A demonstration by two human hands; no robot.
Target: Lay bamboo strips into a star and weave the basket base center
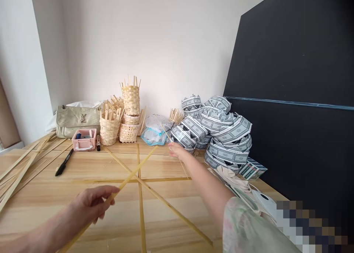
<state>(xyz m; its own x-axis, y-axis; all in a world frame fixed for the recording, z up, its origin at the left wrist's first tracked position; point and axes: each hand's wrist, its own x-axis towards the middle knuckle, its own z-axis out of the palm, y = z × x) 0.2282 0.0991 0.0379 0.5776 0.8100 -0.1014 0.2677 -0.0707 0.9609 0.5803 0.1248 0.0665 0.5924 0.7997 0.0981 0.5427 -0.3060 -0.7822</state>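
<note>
One wooden table (177, 238), filling the lower frame. One black panel (284, 61), right. Heap of patterned bands (226, 126), right of centre. Woven baskets (131, 100), some stacked, left of centre. Three crossed strips (141, 208), flat on the table, lower centre. Left hand (96, 203), lower left: thumb and fingers pinched on a flat strip (146, 158) slanting over the crossed ones. Right hand (177, 151), mid-frame: fingers closed about a thin strip (184, 169).

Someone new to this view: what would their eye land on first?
Probably the crossed strips mid-table, spread like a star, one pinched in the left hand. Next, the grey-and-white patterned pile at the right and the huge black panel behind it.
</note>
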